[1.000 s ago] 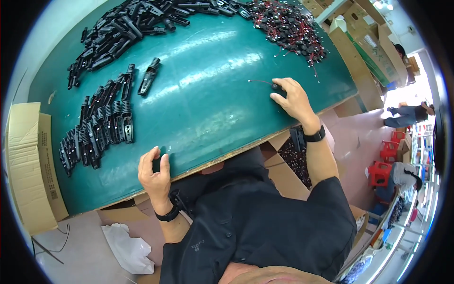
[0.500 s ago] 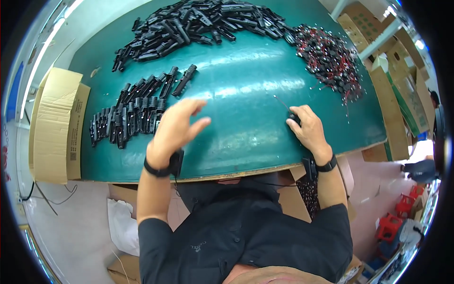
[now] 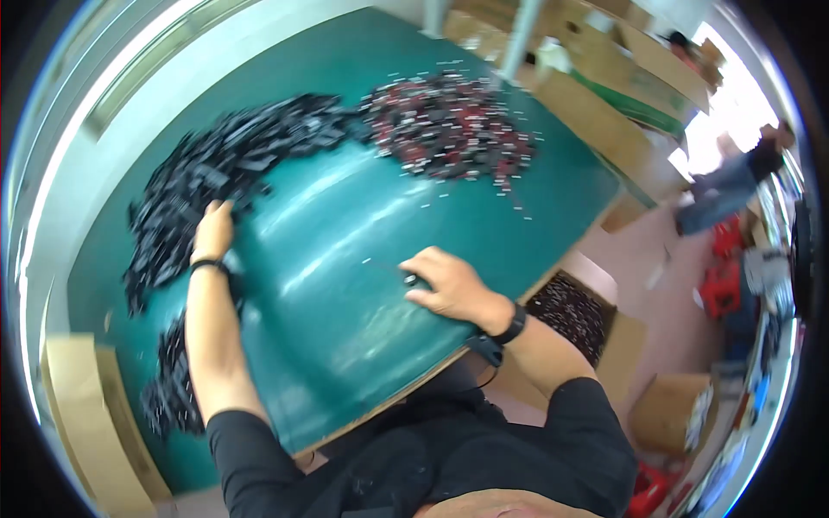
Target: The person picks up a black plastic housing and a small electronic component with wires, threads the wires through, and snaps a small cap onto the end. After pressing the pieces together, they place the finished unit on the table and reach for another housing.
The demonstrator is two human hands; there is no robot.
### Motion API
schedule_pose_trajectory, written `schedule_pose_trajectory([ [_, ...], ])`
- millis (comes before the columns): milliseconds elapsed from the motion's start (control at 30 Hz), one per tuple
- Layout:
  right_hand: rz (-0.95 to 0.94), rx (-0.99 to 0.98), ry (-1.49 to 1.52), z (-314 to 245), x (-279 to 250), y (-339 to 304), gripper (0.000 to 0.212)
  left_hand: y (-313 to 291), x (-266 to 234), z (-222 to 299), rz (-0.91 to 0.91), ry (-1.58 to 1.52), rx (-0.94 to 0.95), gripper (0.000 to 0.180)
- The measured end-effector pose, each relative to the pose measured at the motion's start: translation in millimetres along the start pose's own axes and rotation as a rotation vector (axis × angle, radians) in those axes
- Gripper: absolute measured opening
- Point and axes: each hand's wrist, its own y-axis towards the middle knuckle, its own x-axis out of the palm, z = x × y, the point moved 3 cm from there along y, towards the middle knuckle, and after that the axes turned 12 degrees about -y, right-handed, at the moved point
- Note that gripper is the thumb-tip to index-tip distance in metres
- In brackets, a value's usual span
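My left hand [image 3: 214,231] is stretched out to the near edge of a heap of long black plastic parts [image 3: 233,147]. Its fingertips meet the heap, but blur hides whether they grip a piece. Over the middle of the table, my right hand [image 3: 445,281] pinches a small black round component [image 3: 417,281] between thumb and fingers. A thin wire with a pale tip sticks out from that component to the left. Beyond, at the far side, lies a pile of similar small black components with red wires [image 3: 449,125].
The green tabletop [image 3: 319,345] carries a smaller group of black parts [image 3: 173,380] beside my left forearm. A cardboard carton [image 3: 86,414] stands at the left edge. Below the right edge sits an open box of small dark pieces [image 3: 566,315]. Another person [image 3: 734,181] is farther right.
My left hand has moved forward from above the near table to the far heap. The whole view has swung to the right. My right hand still pinches the component.
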Motion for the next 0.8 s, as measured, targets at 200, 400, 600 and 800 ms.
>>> schedule_pose_trajectory([
  [200, 0.051, 0.052, -0.002, 11.1, 12.7, -1.0, 0.033, 2.4, -33.0, 49.3, -0.053, 0.027, 0.108, 0.018],
  [400, 0.091, -0.061, -0.042, 8.7, 13.8, 3.2, 0.023, -50.7, -101.8, 142.9, 0.209, -0.277, 0.184, 0.036],
  [600, 0.137, -0.08, -0.197, 3.3, -2.7, 2.1, 0.012, -163.0, -133.7, 270.1, 0.229, -0.432, 0.269, 0.035],
  [800, -0.044, 0.145, 0.244, -31.5, 13.0, -2.9, 0.012, -257.1, -109.5, 290.7, 0.137, -0.212, 0.238, 0.036],
])
